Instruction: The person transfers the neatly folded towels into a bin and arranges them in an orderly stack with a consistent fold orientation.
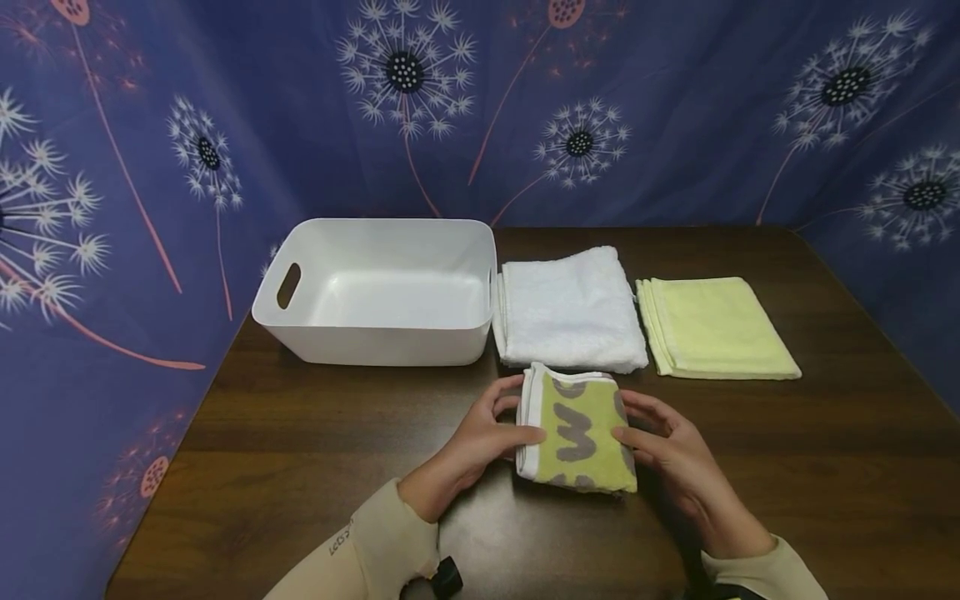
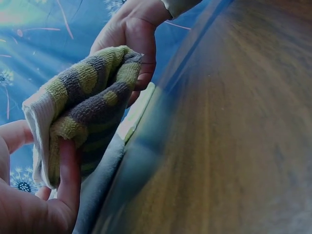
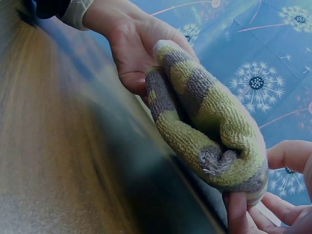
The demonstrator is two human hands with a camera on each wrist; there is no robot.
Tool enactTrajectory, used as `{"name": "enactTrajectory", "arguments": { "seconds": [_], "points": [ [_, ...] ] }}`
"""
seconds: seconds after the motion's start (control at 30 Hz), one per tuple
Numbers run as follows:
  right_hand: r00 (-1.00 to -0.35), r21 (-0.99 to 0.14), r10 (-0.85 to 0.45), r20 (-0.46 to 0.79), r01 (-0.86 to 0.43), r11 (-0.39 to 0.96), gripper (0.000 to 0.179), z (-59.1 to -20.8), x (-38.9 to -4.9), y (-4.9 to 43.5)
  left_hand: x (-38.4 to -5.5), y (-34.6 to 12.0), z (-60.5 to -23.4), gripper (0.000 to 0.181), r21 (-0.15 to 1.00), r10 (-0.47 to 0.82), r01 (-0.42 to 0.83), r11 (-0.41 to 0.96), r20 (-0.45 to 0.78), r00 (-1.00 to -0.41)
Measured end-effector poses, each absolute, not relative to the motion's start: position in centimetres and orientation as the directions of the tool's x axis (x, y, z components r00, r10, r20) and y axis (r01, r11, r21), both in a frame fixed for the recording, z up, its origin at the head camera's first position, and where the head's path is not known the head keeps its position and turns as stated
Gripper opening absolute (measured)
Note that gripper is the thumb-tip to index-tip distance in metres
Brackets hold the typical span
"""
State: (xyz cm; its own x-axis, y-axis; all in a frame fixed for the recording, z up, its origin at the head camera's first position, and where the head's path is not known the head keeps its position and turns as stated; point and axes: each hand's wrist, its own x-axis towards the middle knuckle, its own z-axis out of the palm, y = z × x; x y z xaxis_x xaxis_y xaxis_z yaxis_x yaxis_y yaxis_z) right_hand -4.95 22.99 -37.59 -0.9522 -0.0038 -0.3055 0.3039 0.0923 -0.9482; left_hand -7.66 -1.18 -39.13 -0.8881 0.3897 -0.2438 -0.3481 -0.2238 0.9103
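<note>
Between my two hands is a folded yellow-green towel (image 1: 577, 433) with grey markings and a white edge band. My left hand (image 1: 480, 433) pinches its left side, thumb on top and fingers behind. At the opposite side my right hand (image 1: 671, 450) pinches it the same way. Both wrist views show the towel (image 2: 83, 97) held above the table, its folded layers sagging a little apart at the near side. Just behind it lies a folded white towel (image 1: 570, 308), and a folded pale yellow towel (image 1: 720, 325) is to the right of that.
A white plastic bin (image 1: 375, 346) with handle holes stands at the back left, its inside showing bare. The brown wooden table (image 1: 300, 500) ends at a blue curtain (image 1: 660, 75) printed with dandelions, behind and along the sides.
</note>
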Motion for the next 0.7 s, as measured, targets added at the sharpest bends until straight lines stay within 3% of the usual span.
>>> {"name": "enactTrajectory", "arguments": {
  "seconds": [0.7],
  "points": [
    [-0.972, -0.972, -0.012, -0.234, 0.234, 0.007, 0.041, -35.6, -5.2, 23.2, -8.0, -1.3, -37.7, 0.075, 0.912, 0.411, -0.289, -0.292, -0.154, -0.899]
  ]
}}
